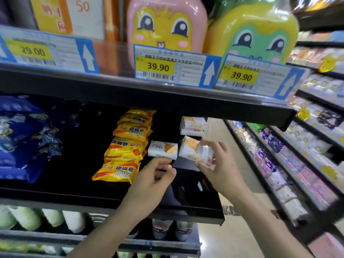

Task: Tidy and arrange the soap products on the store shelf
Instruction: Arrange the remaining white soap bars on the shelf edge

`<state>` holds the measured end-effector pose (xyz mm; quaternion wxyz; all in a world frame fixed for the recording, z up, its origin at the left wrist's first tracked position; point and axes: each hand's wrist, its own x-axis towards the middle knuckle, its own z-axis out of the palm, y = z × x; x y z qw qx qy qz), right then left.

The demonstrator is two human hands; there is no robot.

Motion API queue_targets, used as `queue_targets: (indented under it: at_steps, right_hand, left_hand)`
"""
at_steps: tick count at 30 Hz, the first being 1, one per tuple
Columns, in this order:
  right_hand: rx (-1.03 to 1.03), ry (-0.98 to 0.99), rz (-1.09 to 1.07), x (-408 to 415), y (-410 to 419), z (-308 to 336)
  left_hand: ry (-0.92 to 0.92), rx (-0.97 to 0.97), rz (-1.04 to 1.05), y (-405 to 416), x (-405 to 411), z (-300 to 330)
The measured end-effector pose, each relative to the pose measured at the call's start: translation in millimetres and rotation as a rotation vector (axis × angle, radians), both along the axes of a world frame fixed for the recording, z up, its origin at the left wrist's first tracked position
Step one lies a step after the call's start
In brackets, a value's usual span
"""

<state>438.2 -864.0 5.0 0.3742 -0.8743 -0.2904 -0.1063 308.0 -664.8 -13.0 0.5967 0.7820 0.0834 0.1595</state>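
Shelving of black metal [104, 198] carries the soap display, under a row of blue price tags [168, 65]. At the left lie blue wrapped packs [24, 138], and in the middle stands a leaning stack of yellow sulfur soap packets [128, 146]. Just right of it sit white-and-orange soap bars: a small pile at the back [193, 125] and two in hand at the front. The right hand [223, 170] has thumb and fingers closed around a tilted bar [193, 150], lifted clear of the shelf. The left hand [156, 175] pinches the lower front edge of a level bar [162, 149], fingers narrow; whether that bar rests on anything is hard to tell. To finish this well, I judge both bars should be turned so the printed face looks outward, squared against each other, then set flush beside the back pile without nudging the yellow stack.
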Motion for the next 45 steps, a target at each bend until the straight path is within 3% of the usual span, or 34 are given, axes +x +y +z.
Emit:
queue_targets:
  at_steps: [11, 16, 22, 26, 32, 45]
  right_hand:
    - [0.154, -0.183, 0.166, -69, 4, -3]
    - [0.269, 0.068, 0.093, -85, -4, 8]
    - [0.628, 0.787, 0.037, -97, -5, 31]
    - [0.703, 1.044, 0.109, -101, -1, 40]
    - [0.642, 1.117, 0.180, -104, 7, 42]
    - [0.814, 1.084, 0.188, -101, 5, 30]
  left_hand:
    - [0.060, -0.344, -0.046, -10, 2, 28]
    - [0.032, -0.364, -0.091, -5, -11, 28]
    - [-0.011, -0.378, -0.121, 0, -21, 26]
    - [-0.066, -0.348, -0.148, 1, -25, 22]
    - [-0.107, -0.243, -0.189, 1, -31, 19]
    - [-0.098, -0.227, -0.236, 4, -39, 14]
